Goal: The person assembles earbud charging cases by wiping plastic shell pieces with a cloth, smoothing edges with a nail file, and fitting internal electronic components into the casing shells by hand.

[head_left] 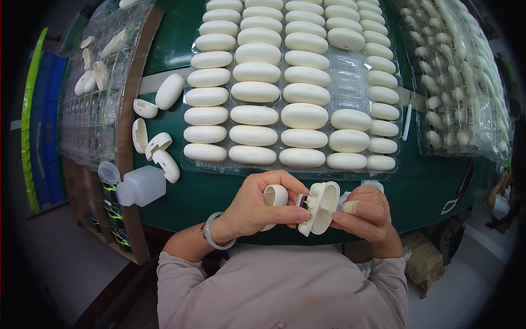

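At the left, a translucent plastic bottle [141, 185] lies near loose cream shell halves [159, 151] on the green surface [219, 192]. The left hand [257, 205] is closed around a small cream rounded cap [275, 195]. Just right of it, touching, a cream oval plastic case [320, 207] is held upright-tilted, gripped by the right hand [368, 215]. Farther off lies a clear tray of cream oval cases [290, 82]; open room remains between.

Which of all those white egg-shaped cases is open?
The white case held between the left hand and right hand: its lid is swung open, showing the hollow inside. Those in the clear tray are shut.
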The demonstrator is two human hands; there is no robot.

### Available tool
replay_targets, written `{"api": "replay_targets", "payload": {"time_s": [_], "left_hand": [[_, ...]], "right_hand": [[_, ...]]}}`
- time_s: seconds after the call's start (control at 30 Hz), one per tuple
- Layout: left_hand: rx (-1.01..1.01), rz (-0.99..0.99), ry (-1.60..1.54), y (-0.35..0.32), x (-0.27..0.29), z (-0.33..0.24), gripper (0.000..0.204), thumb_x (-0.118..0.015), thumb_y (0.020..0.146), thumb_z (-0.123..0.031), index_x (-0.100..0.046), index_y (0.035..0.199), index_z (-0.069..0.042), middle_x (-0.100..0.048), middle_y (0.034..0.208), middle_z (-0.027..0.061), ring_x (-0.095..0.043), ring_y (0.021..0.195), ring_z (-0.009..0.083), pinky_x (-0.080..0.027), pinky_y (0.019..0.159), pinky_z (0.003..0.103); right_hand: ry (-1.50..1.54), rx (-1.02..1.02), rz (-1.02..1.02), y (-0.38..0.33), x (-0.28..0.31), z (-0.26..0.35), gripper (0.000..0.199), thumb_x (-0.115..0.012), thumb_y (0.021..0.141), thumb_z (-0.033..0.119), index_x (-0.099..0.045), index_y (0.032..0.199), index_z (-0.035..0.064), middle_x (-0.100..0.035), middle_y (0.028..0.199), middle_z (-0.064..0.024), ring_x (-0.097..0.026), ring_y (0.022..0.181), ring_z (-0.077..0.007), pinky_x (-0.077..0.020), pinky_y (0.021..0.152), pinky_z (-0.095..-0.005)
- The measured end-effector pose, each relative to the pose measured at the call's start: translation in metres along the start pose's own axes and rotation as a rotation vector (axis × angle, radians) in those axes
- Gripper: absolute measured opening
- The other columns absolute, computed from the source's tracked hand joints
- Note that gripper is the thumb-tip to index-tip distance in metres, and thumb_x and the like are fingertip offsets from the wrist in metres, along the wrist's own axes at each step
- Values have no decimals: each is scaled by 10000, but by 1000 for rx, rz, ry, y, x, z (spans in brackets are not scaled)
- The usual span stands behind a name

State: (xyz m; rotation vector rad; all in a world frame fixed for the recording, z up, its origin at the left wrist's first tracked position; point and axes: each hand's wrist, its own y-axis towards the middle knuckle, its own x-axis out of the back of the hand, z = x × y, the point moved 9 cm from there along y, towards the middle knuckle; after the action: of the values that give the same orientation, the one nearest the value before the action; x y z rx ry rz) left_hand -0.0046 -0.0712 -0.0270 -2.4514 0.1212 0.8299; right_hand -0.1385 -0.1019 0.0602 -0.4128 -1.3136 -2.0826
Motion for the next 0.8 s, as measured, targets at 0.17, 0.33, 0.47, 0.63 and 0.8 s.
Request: {"api": "replay_targets", "payload": {"time_s": [0.17, 0.33, 0.47, 0.63, 0.8], "left_hand": [[8, 29, 3, 0, -1, 2, 274, -705, 737, -46, -574, 973, 8, -585, 776, 48, -582, 649, 77, -495, 555, 194], [89, 56, -138, 3, -1, 13, 269, -681, 767, -83, -560, 992, 5, -596, 820, 61, -595, 663, 88, -504, 554, 196], [145, 122, -234, 4, -7, 22, 251, -660, 790, -118, -551, 981, 5, -598, 828, 66, -603, 665, 95, -507, 551, 195], [189, 131, -203, 7, -4, 26, 235, -667, 786, -123, -552, 950, 0, -599, 824, 65, -596, 648, 92, -502, 542, 191], [159, 98, -101, 10, -6, 18, 251, -698, 756, -103, -569, 947, -3, -598, 805, 47, -576, 637, 67, -478, 535, 175]], "right_hand": [[-39, -41, 2, 1, 8, 0, 359, -756, 535, 74, -666, 881, 47, -501, 865, -48, -534, 719, -192, -464, 565, -289], [-185, -344, -137, -14, 54, -17, 259, -774, 622, 97, -661, 854, 76, -500, 832, -38, -524, 698, -180, -427, 526, -284], [-26, -279, 44, 7, 34, -1, 307, -782, 625, 132, -653, 898, 74, -534, 868, -35, -527, 722, -185, -428, 589, -292], [-78, -48, 285, 20, -15, 6, 256, -657, 603, 84, -665, 855, 40, -588, 931, -49, -531, 879, -169, -454, 701, -316], [-175, 84, 242, 16, -12, 19, 180, -647, 604, 75, -659, 782, 57, -596, 831, -5, -509, 873, -135, -427, 782, -332]]}}
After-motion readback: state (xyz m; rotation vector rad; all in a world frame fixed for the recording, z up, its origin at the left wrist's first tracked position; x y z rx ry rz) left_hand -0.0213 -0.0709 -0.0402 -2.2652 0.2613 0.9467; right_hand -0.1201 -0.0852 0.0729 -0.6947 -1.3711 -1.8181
